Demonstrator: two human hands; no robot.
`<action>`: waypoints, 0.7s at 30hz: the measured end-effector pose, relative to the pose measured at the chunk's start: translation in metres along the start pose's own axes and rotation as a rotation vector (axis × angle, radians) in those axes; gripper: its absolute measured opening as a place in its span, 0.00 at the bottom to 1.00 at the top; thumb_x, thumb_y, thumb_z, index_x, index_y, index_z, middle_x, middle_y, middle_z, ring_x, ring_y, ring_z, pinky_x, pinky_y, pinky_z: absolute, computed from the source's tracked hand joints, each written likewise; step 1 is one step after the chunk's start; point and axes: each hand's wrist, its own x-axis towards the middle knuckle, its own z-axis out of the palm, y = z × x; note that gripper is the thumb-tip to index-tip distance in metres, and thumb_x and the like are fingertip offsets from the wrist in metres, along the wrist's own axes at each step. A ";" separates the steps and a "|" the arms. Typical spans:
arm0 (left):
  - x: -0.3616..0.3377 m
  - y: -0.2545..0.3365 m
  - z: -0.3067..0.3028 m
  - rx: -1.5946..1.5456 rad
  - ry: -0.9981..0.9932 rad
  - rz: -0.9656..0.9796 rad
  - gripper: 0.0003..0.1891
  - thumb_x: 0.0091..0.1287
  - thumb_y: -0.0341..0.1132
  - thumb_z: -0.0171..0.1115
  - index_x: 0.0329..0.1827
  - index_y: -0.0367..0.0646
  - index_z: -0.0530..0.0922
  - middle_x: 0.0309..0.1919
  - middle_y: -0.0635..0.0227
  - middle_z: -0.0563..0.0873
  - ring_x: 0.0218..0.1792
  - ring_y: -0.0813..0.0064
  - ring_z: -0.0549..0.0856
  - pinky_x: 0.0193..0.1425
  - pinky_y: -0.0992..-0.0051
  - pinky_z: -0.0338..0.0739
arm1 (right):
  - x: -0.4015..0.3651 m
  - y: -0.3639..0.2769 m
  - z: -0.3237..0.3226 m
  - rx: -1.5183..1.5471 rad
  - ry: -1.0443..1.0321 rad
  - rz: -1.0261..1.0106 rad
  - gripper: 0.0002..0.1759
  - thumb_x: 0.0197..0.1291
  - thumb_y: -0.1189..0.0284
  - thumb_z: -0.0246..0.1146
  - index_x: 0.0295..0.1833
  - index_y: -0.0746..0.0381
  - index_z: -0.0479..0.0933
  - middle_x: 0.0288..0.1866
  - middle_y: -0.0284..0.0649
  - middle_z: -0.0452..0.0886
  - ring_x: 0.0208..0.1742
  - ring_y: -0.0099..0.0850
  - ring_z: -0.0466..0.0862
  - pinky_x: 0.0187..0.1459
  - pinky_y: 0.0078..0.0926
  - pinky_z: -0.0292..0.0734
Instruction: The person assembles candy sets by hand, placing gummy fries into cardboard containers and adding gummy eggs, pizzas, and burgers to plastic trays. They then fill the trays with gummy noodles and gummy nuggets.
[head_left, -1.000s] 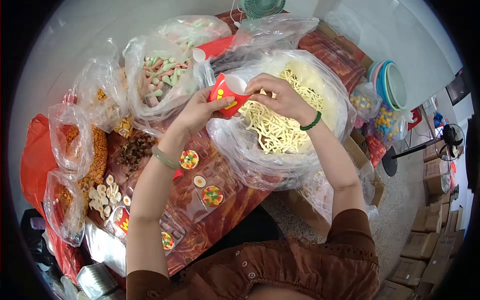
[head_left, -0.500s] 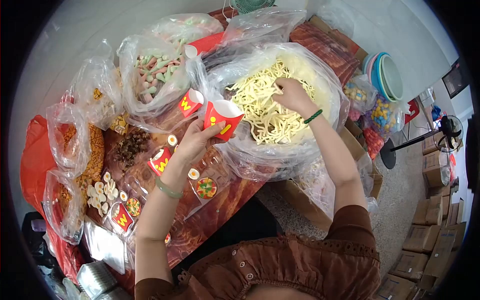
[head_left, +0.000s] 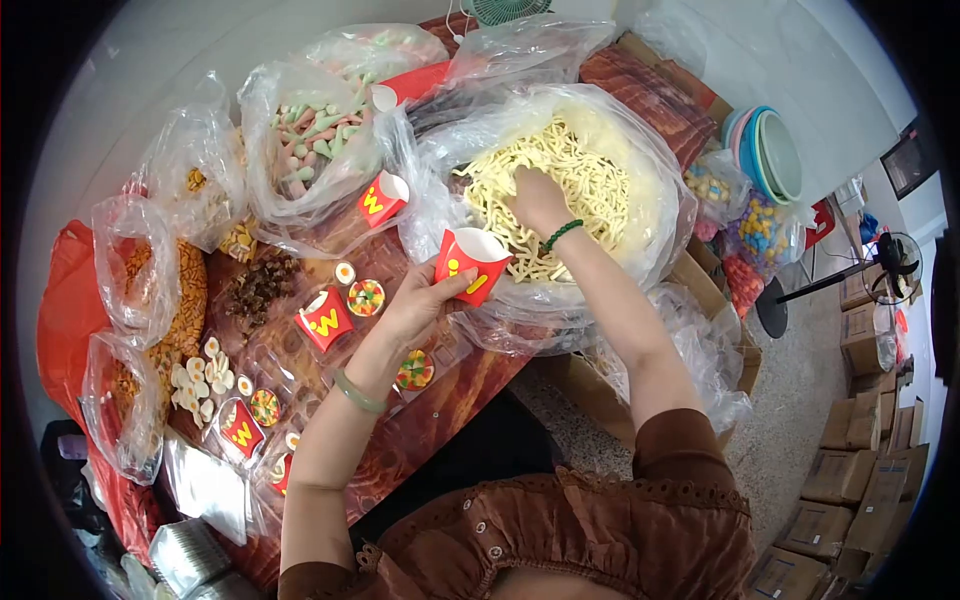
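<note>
My left hand (head_left: 425, 302) is closed on a red carton with a yellow mark (head_left: 473, 265), its white opening turned up beside the large bag. Over the heap of pale yellow fry-shaped pieces (head_left: 570, 190), my right hand (head_left: 540, 203) reaches in from the right, fingers down among them. Its fingers look bent together, and what they hold is hidden. The heap lies in a big clear plastic bag (head_left: 655, 200). Another red carton (head_left: 383, 199) stands left of the bag, and one more (head_left: 323, 319) lies farther left on the table.
A bag of pink and green pieces (head_left: 318, 140) stands at the back left. Orange pieces (head_left: 190, 300), dark brown pieces (head_left: 262, 292) and white egg-like pieces (head_left: 200, 378) lie at left. An open cardboard box (head_left: 590, 395) sits below the big bag; stacked basins (head_left: 778, 155) are at right.
My right hand has moved left and slightly down over the yellow pieces. My left hand has shifted right and down with the carton, uncovering more of the items on the table.
</note>
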 end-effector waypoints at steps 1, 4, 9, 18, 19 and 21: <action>-0.001 -0.002 0.000 -0.029 0.013 0.020 0.21 0.66 0.32 0.62 0.59 0.31 0.69 0.49 0.59 0.82 0.46 0.67 0.84 0.50 0.70 0.81 | 0.004 0.011 -0.002 0.057 -0.010 -0.019 0.16 0.50 0.69 0.64 0.42 0.68 0.77 0.41 0.55 0.80 0.48 0.48 0.80 0.49 0.42 0.75; -0.003 -0.003 -0.005 -0.041 0.010 0.001 0.21 0.66 0.32 0.62 0.58 0.32 0.69 0.49 0.59 0.81 0.47 0.68 0.83 0.51 0.70 0.81 | -0.003 0.028 -0.038 0.134 0.021 -0.186 0.15 0.48 0.67 0.65 0.39 0.65 0.78 0.42 0.50 0.82 0.45 0.45 0.81 0.46 0.41 0.75; 0.007 -0.013 0.007 -0.067 -0.034 -0.033 0.21 0.66 0.32 0.63 0.58 0.32 0.70 0.50 0.60 0.81 0.49 0.71 0.82 0.53 0.71 0.79 | -0.006 0.018 -0.050 -0.108 -0.186 -0.034 0.31 0.42 0.55 0.71 0.47 0.67 0.77 0.47 0.52 0.80 0.49 0.46 0.80 0.48 0.38 0.76; 0.002 -0.018 0.005 -0.056 -0.057 -0.058 0.21 0.65 0.32 0.63 0.58 0.32 0.70 0.50 0.61 0.81 0.49 0.73 0.82 0.55 0.72 0.77 | -0.001 0.013 -0.021 -0.143 -0.122 -0.199 0.16 0.45 0.64 0.67 0.37 0.65 0.81 0.36 0.50 0.82 0.42 0.45 0.83 0.44 0.39 0.78; 0.002 -0.018 0.003 -0.050 -0.050 -0.059 0.21 0.65 0.32 0.63 0.58 0.32 0.71 0.50 0.61 0.81 0.49 0.74 0.82 0.55 0.73 0.77 | 0.002 0.011 -0.030 -0.172 -0.250 -0.109 0.23 0.43 0.60 0.70 0.45 0.62 0.80 0.43 0.47 0.82 0.46 0.44 0.81 0.48 0.39 0.76; 0.002 -0.021 0.003 -0.049 -0.047 -0.071 0.21 0.65 0.32 0.63 0.58 0.32 0.71 0.50 0.61 0.81 0.49 0.74 0.82 0.55 0.73 0.77 | -0.005 0.005 -0.037 -0.179 -0.262 -0.119 0.23 0.42 0.60 0.70 0.44 0.61 0.80 0.43 0.47 0.82 0.46 0.43 0.81 0.48 0.39 0.76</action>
